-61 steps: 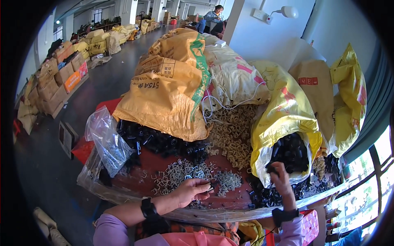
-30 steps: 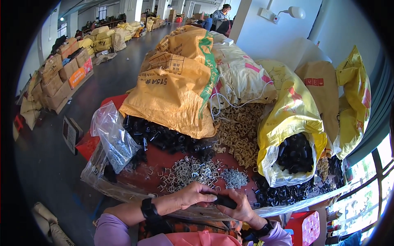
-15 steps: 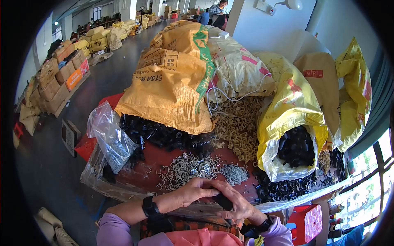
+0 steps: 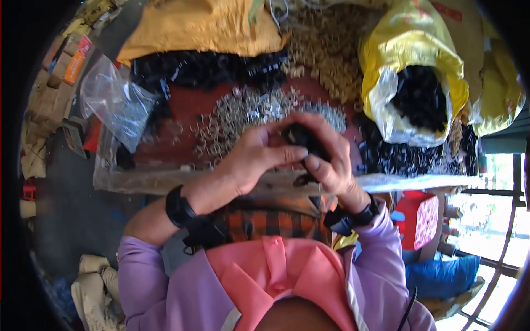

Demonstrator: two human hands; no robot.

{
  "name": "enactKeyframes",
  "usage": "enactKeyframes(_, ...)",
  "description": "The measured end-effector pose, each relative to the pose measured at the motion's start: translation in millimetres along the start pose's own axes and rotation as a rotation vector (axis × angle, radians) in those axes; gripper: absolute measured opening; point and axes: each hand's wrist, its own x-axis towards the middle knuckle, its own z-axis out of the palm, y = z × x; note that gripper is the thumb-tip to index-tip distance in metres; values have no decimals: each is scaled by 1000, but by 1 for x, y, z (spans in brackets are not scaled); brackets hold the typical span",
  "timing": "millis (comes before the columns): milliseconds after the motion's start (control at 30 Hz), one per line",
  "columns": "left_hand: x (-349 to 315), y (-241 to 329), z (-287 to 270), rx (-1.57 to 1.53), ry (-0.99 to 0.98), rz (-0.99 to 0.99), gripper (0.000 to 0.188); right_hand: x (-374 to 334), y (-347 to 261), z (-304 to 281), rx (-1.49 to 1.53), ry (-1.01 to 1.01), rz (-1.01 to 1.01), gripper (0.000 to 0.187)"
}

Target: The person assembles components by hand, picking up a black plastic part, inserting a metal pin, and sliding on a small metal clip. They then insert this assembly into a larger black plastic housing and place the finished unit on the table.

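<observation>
A small dark black part (image 4: pixel 310 142), seemingly plastic, sits between my two hands above the table's front edge. My right hand (image 4: pixel 334 155) is curled round it with the thumb on its near side. From the other side my left hand (image 4: pixel 255 157) closes in, its thumb pressed against the same part. Fingers cover much of the piece, so its full shape is hidden. Just beyond my hands lies a heap of silvery U-shaped metal clips (image 4: pixel 234 113). A smaller pile of grey metal bits (image 4: pixel 329 116) adjoins it on the right.
Black parts (image 4: pixel 204 71) spill from an orange woven sack (image 4: pixel 204 27) at the back. Tan curved pieces (image 4: pixel 323 52) lie to its right. A yellow sack (image 4: pixel 411 47) gapes open with black parts inside. At left stands a clear plastic bag (image 4: pixel 113 99); a red stool (image 4: pixel 418 219) is below right.
The view has tilted down, so the table and sacks sit higher in the picture and more of my body shows. Both hands still hold the black part, which is now more visible.
</observation>
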Motion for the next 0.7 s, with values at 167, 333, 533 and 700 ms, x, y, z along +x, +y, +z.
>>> enactKeyframes(167, 4, -3, 7, -75, 62, -17, 42, -15, 9, 2, 104, 101, 133, 69)
enactKeyframes(333, 5, -7, 5, -38, 1, -44, 46, -20, 10, 3, 141, 98, 127, 71)
enactKeyframes(533, 5, -11, 3, -60, 4, -44, 49, -26, 13, 16, 389, 234, 87, 68)
enactKeyframes(700, 8, -19, 6, -31, -20, -56, 40, -34, 13, 10, 583, 196, 202, 63)
